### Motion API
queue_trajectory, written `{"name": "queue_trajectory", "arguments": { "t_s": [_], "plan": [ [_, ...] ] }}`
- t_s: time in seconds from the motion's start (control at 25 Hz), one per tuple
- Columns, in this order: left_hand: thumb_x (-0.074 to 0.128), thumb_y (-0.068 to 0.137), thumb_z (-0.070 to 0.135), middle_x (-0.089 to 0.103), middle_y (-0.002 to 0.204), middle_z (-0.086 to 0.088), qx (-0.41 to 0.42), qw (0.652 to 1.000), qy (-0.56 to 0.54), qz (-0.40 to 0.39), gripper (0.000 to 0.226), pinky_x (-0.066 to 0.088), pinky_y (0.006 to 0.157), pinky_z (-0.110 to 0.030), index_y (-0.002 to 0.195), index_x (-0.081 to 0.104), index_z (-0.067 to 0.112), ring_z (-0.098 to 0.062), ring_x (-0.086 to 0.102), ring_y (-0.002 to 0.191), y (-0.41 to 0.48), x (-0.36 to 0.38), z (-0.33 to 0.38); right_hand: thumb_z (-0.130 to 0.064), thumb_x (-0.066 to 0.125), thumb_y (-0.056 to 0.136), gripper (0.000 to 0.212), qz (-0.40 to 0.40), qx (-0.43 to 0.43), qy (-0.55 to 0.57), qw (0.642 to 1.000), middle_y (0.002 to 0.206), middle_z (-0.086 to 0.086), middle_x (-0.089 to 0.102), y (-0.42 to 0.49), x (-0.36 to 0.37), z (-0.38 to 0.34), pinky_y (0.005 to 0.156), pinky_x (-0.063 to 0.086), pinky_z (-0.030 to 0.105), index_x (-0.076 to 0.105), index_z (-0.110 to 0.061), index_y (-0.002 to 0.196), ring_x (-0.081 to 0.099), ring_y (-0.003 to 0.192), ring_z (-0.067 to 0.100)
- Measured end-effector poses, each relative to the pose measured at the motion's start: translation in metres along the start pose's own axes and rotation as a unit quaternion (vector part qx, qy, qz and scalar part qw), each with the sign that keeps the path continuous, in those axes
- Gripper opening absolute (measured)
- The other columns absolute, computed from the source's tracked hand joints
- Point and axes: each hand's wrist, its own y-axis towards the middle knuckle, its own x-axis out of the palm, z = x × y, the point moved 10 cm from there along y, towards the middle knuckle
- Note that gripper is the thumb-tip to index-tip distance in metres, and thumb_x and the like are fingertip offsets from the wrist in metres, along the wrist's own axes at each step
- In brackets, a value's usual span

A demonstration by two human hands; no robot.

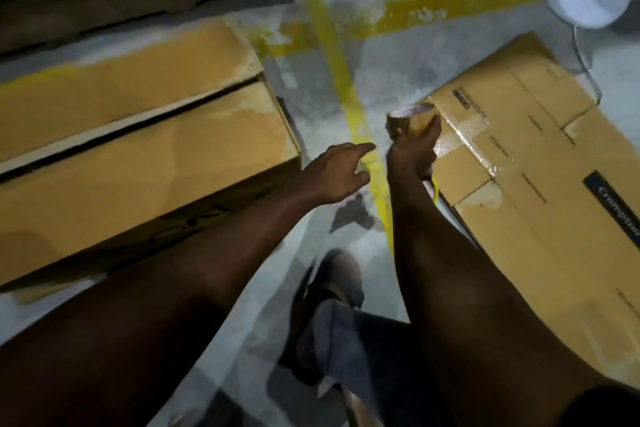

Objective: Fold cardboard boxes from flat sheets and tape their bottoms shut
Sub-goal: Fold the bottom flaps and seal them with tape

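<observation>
The round brown tape roll [412, 120] sits in the curled grip of the right hand [412, 154], sticking out at the top, just beside the corner of the taped brown cardboard box [540, 191]. The left hand [337, 173] has a loose grip that holds nothing, near a second long brown box [138, 149] on the grey floor [311, 90].

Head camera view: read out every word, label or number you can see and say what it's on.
"Crompton", white on a dark blue label on the right cardboard box; the last letters are blurred.
Black print block and the faint lines on that box: too small to read.
Large dark letters on the side of the left cardboard box: blurred, unreadable.
</observation>
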Motion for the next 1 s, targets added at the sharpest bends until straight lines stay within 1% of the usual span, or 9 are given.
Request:
{"name": "queue_trajectory", "arguments": {
  "t_s": [0.12,0.24,0.32,0.48,0.64,0.76,0.88,0.96,1.0],
  "plan": [
    [0.056,0.09,0.023,0.037,0.149,-0.014,-0.006,0.996,-0.021,0.087,0.07,0.039,0.104,-0.034,0.152,0.025,0.019,-0.03,0.044,0.13,-0.054,-0.087,-0.001,-0.031,0.068,0.083,0.075,-0.033,-0.13,-0.017,0.991,0.118,0.016,0.066,-0.074,0.013,-0.11,0.093,0.043,0.039,0.032,-0.043,0.148,0.06,0.109,0.036],
    [0.061,0.088,0.023,0.031,0.149,-0.012,-0.056,0.973,0.014,0.222,0.078,0.039,0.099,-0.031,0.154,0.018,0.02,-0.031,0.043,0.129,-0.151,-0.19,-0.032,-0.03,0.074,0.075,0.08,-0.158,-0.259,-0.003,0.953,0.12,0.012,0.068,-0.186,0.047,-0.198,0.091,0.049,0.042,0.038,-0.038,0.146,0.062,0.109,0.033],
    [0.064,0.087,0.024,0.031,0.148,-0.012,-0.105,0.946,0.035,0.304,0.08,0.039,0.098,-0.036,0.153,0.02,0.021,-0.032,0.041,0.128,-0.23,-0.249,-0.062,-0.03,0.076,0.07,0.082,-0.254,-0.324,0.027,0.911,0.122,0.006,0.069,-0.272,0.063,-0.237,0.091,0.051,0.046,0.043,-0.035,0.145,0.064,0.109,0.03],
    [0.068,0.079,0.029,0.039,0.144,-0.006,-0.183,0.92,0.041,0.343,0.066,0.04,0.103,-0.045,0.14,0.045,0.024,-0.032,0.038,0.13,-0.367,-0.312,-0.115,-0.024,0.08,0.08,0.077,-0.435,-0.428,0.048,0.791,0.134,0.003,0.061,-0.453,0.079,-0.267,0.087,0.053,0.03,0.043,-0.022,0.147,0.062,0.113,0.017],
    [0.053,0.072,0.054,0.055,0.136,0.0,-0.209,0.91,0.047,0.355,0.05,0.032,0.109,-0.051,0.113,0.064,0.028,-0.029,0.041,0.133,-0.436,-0.333,-0.136,-0.034,0.075,0.079,0.077,-0.564,-0.423,0.038,0.708,0.136,0.005,0.059,-0.553,0.105,-0.248,0.091,0.056,0.047,0.041,-0.027,0.147,0.061,0.118,0.02],
    [0.06,0.085,0.037,0.049,0.144,-0.002,-0.233,0.906,0.066,0.346,0.046,0.004,0.116,-0.054,0.129,0.056,0.025,-0.023,0.021,0.146,-0.457,-0.331,-0.163,-0.018,0.074,0.085,0.072,-0.619,-0.384,0.052,0.683,0.134,0.013,0.059,-0.586,0.128,-0.24,0.091,0.056,0.042,0.039,-0.024,0.148,0.062,0.116,0.023],
    [0.068,0.085,0.03,0.062,0.127,-0.008,-0.237,0.9,0.002,0.367,0.02,0.009,0.117,-0.049,0.103,0.062,0.023,-0.025,0.035,0.139,-0.469,-0.334,-0.194,-0.012,0.07,0.089,0.064,-0.644,-0.385,-0.007,0.661,0.108,0.015,0.068,-0.599,0.157,-0.235,0.075,0.055,0.034,0.039,-0.023,0.143,0.067,0.096,0.024],
    [0.071,0.084,0.023,0.067,0.107,-0.008,-0.237,0.889,-0.056,0.389,0.015,0.015,0.117,-0.046,0.089,0.056,0.025,-0.032,0.053,0.118,-0.47,-0.34,-0.211,-0.019,0.071,0.089,0.052,-0.66,-0.369,-0.087,0.648,0.092,0.014,0.07,-0.591,0.176,-0.229,0.07,0.049,0.037,0.042,-0.018,0.133,0.067,0.083,0.02],
    [0.071,0.083,0.02,0.067,0.099,-0.007,-0.235,0.885,-0.061,0.397,0.015,0.019,0.116,-0.046,0.089,0.058,0.023,-0.034,0.057,0.107,-0.468,-0.342,-0.216,-0.017,0.069,0.091,0.039,-0.681,-0.344,-0.12,0.635,0.094,0.014,0.072,-0.588,0.181,-0.225,0.069,0.046,0.032,0.046,-0.012,0.122,0.068,0.081,0.015]
  ]
}}
